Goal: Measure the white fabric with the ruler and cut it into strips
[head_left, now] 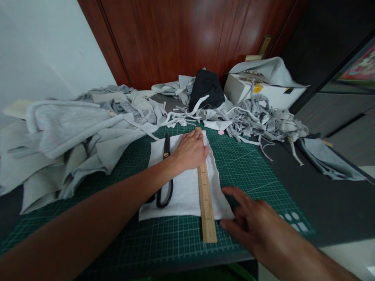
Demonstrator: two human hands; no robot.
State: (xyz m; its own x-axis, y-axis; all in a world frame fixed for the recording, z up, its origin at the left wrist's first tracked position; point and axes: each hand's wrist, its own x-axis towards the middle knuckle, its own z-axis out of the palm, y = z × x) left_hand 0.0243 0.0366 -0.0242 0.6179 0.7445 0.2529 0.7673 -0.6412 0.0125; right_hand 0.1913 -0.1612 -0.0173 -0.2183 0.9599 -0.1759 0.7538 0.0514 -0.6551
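Note:
A wooden ruler (206, 203) lies lengthwise over a piece of white cloth (184, 195), its near end sticking out past the cloth's front edge. At the ruler's far end my left hand (191, 150) is closed over it from above, pressing on the cloth too. Black-handled scissors (166, 150) rest on the left part of the cloth, blades pointing away and partly hidden under my left forearm. My right hand (249, 218) is beside the cloth's near right corner, thumb and index finger apart, with nothing seen between them.
A green cutting mat (243, 168) lies under the cloth. Grey and white fabric (76, 132) is heaped at left. Fabric strips (254, 113), a black cloth bundle (206, 89) and a white box (275, 95) stand at the back. Folded grey cloth (328, 158) is at right.

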